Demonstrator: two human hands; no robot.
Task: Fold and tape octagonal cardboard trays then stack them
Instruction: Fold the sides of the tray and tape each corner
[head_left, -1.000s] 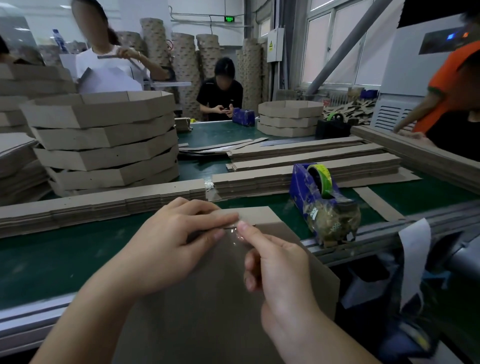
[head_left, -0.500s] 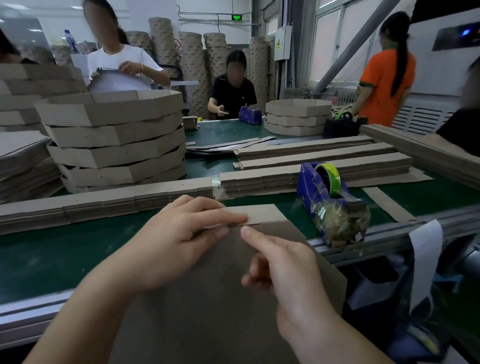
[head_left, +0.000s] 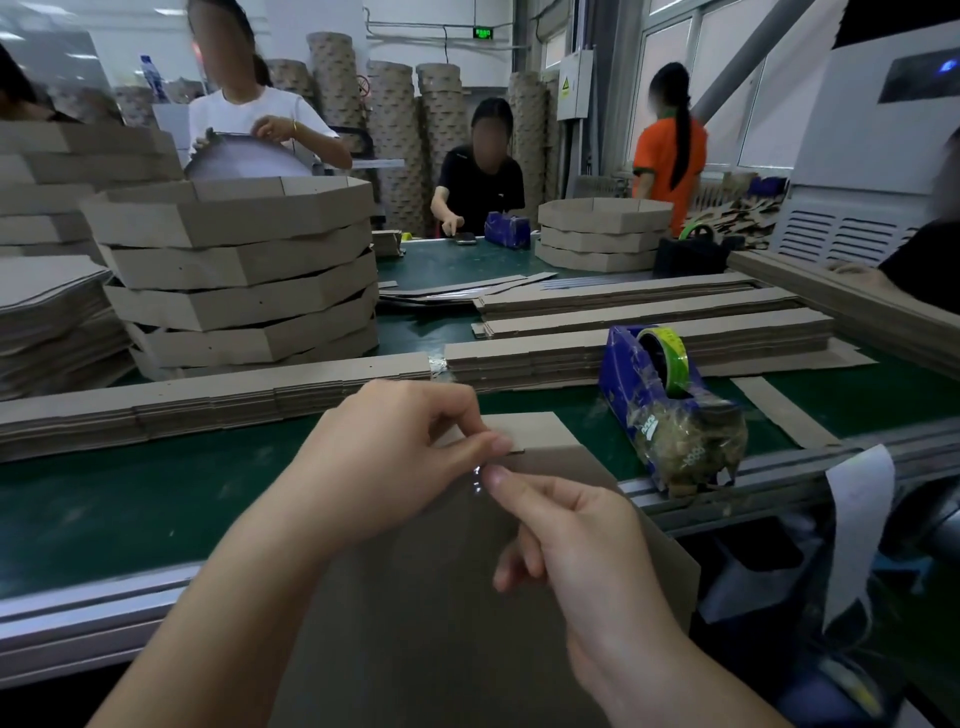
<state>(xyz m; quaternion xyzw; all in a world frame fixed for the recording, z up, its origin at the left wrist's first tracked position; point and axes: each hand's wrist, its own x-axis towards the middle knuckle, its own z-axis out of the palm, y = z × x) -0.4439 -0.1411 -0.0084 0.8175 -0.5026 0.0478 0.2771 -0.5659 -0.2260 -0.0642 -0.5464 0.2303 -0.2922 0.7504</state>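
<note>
The left hand (head_left: 395, 457) pinches the top edge of a big brown card (head_left: 441, 623). Its fingers are curled and its thumb tip sits on the edge. The right hand (head_left: 571, 535) is just below it. One fingertip (head_left: 496, 475) points up and touches a shiny bit of tape (head_left: 477, 480) on the card. The other fingers of that hand are curled in. I cannot tell if the hand pinches the tape or only presses it.

The card stands tilted in front of the person, and its top leans over the near edge of the green table (head_left: 130, 504).

A blue tape holder (head_left: 670, 410) sits on the table to the right of the hands. Long flat strips (head_left: 208, 400) lie in rows behind the hands. A tall stack (head_left: 234, 275) of done trays stands at the back left, and it leans a bit. A small stack (head_left: 602, 234) stands far back on the right. Other people stand or sit at the far side.
</note>
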